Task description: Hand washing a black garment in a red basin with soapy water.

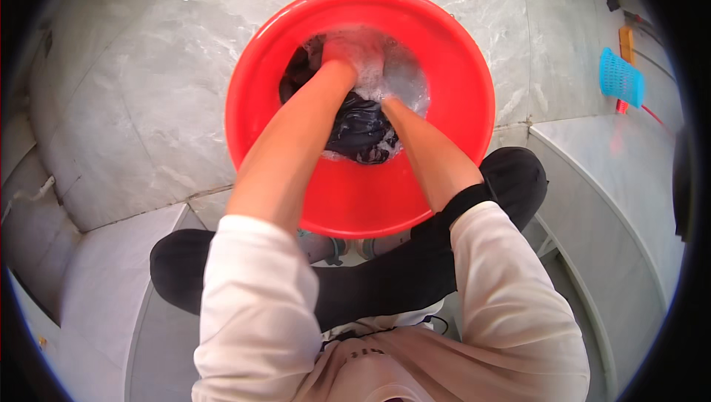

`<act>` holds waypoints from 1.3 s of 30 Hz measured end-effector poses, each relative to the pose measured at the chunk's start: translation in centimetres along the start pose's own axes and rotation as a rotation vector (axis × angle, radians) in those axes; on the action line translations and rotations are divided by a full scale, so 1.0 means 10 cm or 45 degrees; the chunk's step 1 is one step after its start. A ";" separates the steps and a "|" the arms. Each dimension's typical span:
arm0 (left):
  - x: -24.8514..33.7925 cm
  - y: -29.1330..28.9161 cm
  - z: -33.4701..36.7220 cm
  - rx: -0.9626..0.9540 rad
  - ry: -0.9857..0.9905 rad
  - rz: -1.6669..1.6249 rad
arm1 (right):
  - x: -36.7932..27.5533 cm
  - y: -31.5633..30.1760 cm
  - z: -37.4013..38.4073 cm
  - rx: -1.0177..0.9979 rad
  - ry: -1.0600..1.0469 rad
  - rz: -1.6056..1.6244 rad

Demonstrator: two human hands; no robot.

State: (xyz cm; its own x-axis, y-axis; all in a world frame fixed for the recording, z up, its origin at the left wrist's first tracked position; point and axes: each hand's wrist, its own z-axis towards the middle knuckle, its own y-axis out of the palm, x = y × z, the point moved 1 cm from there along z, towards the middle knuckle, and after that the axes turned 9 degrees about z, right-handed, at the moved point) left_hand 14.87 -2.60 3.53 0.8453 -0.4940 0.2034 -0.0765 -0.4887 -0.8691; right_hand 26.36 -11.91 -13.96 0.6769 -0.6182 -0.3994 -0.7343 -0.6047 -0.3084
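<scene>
- A wide, round, bright red plastic basin (pixel 453 109) stands before the seated person, over a floor of glossy grey marbled tiles (pixel 111 113); its near rim overlaps the person's feet (pixel 318 245) in the view.
- Cloudy greyish water (pixel 409 76) fills the bottom of the basin; white suds (pixel 363 41) gather on it, thickest at the far side and around the wrists.
- A wet, dark, almost black cloth (pixel 359 126) lies crumpled inside the basin, partly in the water; its glossy folds show between the two forearms, and more dark material shows left of the left wrist.
- The left hand (pixel 345 50) is down in the suds at the far side of the basin, only faintly visible through them; whether its fingers grip anything, I cannot tell.
- The right hand (pixel 387 103) reaches in from the right, just beside the dark cloth; it vanishes into the foam near the wrist, so its grasp cannot be told either.
- Both forearms are bare below pushed-up white sleeves (pixel 255 291); black trousers (pixel 385 291) cover the parted legs.
- A light blue perforated plastic basket (pixel 621 78) is at the far right, well apart from the basin.
</scene>
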 end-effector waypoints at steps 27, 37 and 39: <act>-0.33 -0.62 -1.98 0.829 -0.641 -0.491 | -0.71 -0.72 -0.42 -0.025 -0.385 0.552; -0.39 -0.57 -2.04 0.853 -0.655 -0.515 | -1.52 -0.91 -1.95 0.457 -0.403 -0.183; -0.38 -0.58 -2.02 0.866 -0.641 -0.531 | -1.63 -0.91 -2.29 0.496 -0.511 -0.279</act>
State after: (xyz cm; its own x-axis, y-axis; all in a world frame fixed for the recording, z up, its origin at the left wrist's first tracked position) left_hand 1.39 -12.40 16.88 0.8759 0.0724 0.4770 0.4747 0.0472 -0.8789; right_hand 23.13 -7.83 15.13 0.7985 -0.2162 -0.5618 -0.5954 -0.4214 -0.6841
